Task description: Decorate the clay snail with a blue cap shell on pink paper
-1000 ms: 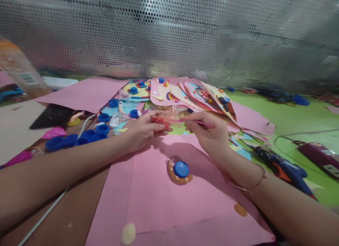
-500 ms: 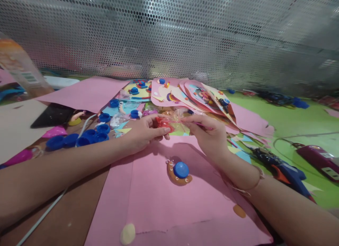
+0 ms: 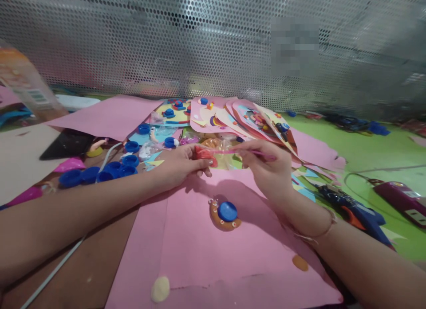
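Note:
Red clay in a clear plastic bag (image 3: pixel 204 154) is pinched between the thumb and fingers of my left hand (image 3: pixel 186 162). My right hand (image 3: pixel 271 165) grips a thin pink stick (image 3: pixel 262 155), whose tip reaches toward the mouth of the bag. Whether the tip touches the clay is hard to make out. Below both hands, a brown clay snail shape (image 3: pixel 221 223) with a blue bottle cap (image 3: pixel 228 211) lies on a pink sheet (image 3: pixel 199 251). A cream clay disc (image 3: pixel 160 289) and an orange-brown one (image 3: pixel 300 263) sit near the sheet's front.
Several blue caps (image 3: pixel 113 169) lie at the left by a white cable (image 3: pixel 53 273). Decorated paper cards (image 3: pixel 233 116) are piled behind my hands. A glue gun (image 3: pixel 356 211) and a purple power strip (image 3: pixel 402 198) are at the right. A perforated metal panel (image 3: pixel 213 47) stands behind.
My right hand has shifted right, away from my left hand, and a longer stretch of the pink stick shows between them. My left hand has barely moved and keeps its hold.

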The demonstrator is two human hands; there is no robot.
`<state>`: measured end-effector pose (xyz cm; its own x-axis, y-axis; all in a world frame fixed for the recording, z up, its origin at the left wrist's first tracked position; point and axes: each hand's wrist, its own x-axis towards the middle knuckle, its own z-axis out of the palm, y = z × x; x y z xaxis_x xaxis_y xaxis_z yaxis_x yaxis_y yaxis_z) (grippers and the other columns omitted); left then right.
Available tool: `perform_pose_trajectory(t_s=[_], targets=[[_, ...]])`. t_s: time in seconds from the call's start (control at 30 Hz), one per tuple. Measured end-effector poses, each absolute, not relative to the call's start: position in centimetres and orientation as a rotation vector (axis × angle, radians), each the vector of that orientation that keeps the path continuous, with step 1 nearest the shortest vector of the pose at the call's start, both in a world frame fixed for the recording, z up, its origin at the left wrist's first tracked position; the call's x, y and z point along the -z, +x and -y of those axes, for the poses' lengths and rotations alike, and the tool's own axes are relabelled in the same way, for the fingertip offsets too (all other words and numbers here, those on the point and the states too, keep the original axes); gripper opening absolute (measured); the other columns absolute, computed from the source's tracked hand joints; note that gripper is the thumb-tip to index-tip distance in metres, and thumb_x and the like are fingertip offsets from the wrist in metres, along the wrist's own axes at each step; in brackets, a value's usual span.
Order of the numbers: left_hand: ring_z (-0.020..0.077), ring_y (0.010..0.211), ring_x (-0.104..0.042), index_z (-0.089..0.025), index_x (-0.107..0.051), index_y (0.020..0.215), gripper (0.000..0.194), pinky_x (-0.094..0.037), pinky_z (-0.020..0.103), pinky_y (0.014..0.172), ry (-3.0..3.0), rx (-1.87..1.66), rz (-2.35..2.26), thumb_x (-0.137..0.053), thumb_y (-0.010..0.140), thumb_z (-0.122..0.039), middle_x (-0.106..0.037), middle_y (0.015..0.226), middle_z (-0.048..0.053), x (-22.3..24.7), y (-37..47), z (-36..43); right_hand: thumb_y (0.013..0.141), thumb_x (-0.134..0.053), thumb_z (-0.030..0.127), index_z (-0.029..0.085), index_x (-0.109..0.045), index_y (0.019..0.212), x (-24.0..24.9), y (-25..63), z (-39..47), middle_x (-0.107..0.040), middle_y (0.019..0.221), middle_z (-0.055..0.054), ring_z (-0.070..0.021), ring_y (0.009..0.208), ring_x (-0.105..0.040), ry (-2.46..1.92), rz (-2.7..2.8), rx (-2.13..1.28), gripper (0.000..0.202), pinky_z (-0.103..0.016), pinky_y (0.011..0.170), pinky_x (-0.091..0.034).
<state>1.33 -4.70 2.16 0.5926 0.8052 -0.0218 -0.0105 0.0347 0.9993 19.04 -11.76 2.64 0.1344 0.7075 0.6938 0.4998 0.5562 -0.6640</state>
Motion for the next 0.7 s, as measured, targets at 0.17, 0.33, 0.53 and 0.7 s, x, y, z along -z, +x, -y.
perform_pose_trajectory(t_s=[0.17,0.33,0.53,0.7], targets=[[0.0071,0.042,-0.052,-0.013,-0.058,0.07,0.014,-0.039,0.016,0.042,1.317,-0.765,-0.764,-0.071,0.072,-0.018,-0.06,0.05,-0.001,-1.42,1.34,4.11,0.073,-0.062,0.013,0.017,-0.068,0.071,-2.86,19.09,11.62,-0.066,0.061,0.002,-0.0066,0.046,-0.054,-1.029,1.515,-0.332,0.007,-0.018,0.044,-0.046],[0.0088,0.049,-0.061,-0.013,-0.058,0.07,0.012,-0.046,0.016,0.049,1.13,-0.751,-0.691,-0.067,0.072,-0.006,-0.064,0.056,-0.001,-1.89,1.66,4.68,0.074,-0.061,0.012,0.018,-0.07,0.074,-2.5,19.24,11.59,-0.068,0.065,0.001,-0.0077,0.049,-0.057,-1.053,1.548,-0.265,0.011,-0.019,0.046,-0.048],[0.0099,0.051,-0.063,-0.011,-0.061,0.069,0.012,-0.051,0.018,0.054,1.024,-0.716,-0.598,-0.067,0.078,-0.017,-0.066,0.059,0.002,-2.23,1.7,4.63,0.077,-0.057,0.011,0.02,-0.071,0.078,-2.23,19.37,11.49,-0.071,0.074,0.0,-0.0099,0.058,-0.061,-1.064,1.547,-0.161,0.017,-0.022,0.052,-0.051],[0.0115,0.054,-0.065,-0.012,-0.062,0.071,0.017,-0.052,0.02,0.055,1.023,-0.699,-0.622,-0.073,0.073,-0.024,-0.066,0.06,0.0,-2.0,1.68,4.83,0.077,-0.057,0.009,0.021,-0.072,0.078,-2.12,18.91,11.48,-0.07,0.069,0.002,-0.0089,0.056,-0.061,-1.047,1.547,-0.272,0.019,-0.021,0.052,-0.05]])
